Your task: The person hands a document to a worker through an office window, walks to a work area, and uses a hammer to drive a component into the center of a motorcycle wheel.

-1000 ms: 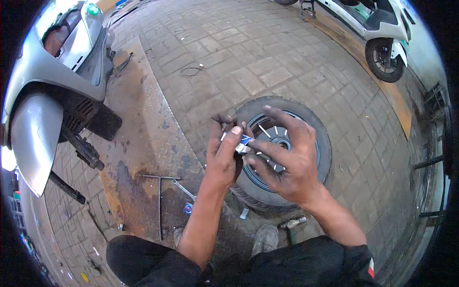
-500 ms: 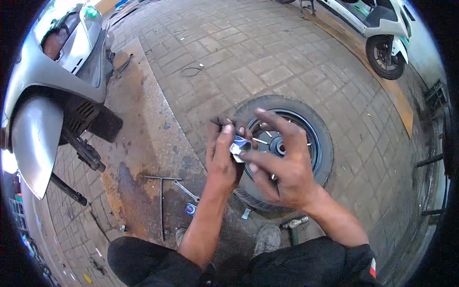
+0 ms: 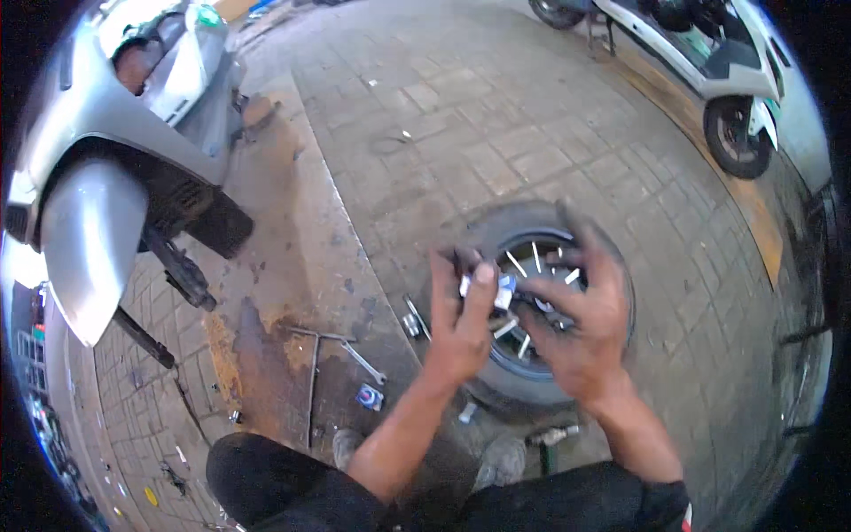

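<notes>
My left hand is closed around a small blue-and-white box, its thumb lying along the front. Close to the box's right side, my right hand has its fingers spread, somewhat blurred by motion; I see nothing held in them. Whether its forefinger touches the box, I cannot tell. Beneath both hands, a wheel with a black tire lies flat on the ground, and the hands hide part of its rim and hub.
On a rusty metal plate lie a T-handle wrench, a spanner and another blue-and-white box. A hammer rests near my foot. A silver scooter stands left, a white scooter far right.
The view has shifted, so the surroundings appear lower and to the right. My left hand has turned the box and still holds it. My right hand's fingers have moved and are more blurred.
</notes>
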`<state>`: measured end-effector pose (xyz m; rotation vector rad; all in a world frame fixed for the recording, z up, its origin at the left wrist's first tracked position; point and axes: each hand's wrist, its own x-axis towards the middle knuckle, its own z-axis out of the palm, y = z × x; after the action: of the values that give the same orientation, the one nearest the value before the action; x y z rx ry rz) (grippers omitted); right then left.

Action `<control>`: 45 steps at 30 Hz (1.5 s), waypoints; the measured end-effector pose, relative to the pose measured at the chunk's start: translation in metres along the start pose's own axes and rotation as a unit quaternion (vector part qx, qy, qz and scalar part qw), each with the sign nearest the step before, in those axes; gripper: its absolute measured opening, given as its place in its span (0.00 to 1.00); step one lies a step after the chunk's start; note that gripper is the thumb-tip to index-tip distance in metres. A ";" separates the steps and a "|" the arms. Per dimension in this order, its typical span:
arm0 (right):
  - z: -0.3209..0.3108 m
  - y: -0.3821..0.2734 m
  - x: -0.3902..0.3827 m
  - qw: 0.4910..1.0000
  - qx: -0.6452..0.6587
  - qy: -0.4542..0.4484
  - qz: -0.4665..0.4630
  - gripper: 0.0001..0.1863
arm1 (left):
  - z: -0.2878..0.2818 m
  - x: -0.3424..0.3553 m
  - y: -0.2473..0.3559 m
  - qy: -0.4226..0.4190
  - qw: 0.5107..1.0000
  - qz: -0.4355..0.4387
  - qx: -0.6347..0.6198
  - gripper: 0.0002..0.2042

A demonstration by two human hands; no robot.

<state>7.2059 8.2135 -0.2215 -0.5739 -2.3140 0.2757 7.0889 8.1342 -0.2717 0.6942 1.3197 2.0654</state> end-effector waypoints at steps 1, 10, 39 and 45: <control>0.003 0.007 -0.005 0.999 0.039 -0.009 0.026 0.17 | 0.005 0.002 -0.005 0.001 0.999 0.029 -0.023 0.08; 0.008 0.009 -0.004 0.988 0.147 -0.037 0.038 0.20 | -0.007 0.002 0.002 -0.055 0.994 0.089 0.035 0.10; 0.001 0.014 -0.009 0.912 0.314 -0.120 0.234 0.10 | -0.035 0.025 0.037 -0.292 0.942 -0.139 0.086 0.12; -0.018 0.014 -0.002 0.928 0.305 -0.064 0.203 0.14 | -0.041 0.024 0.047 -0.252 0.956 -0.125 0.079 0.17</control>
<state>7.2245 8.2258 -0.2150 -0.7147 -2.0443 1.2092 7.0345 8.1106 -0.2411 0.9897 1.2044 1.4634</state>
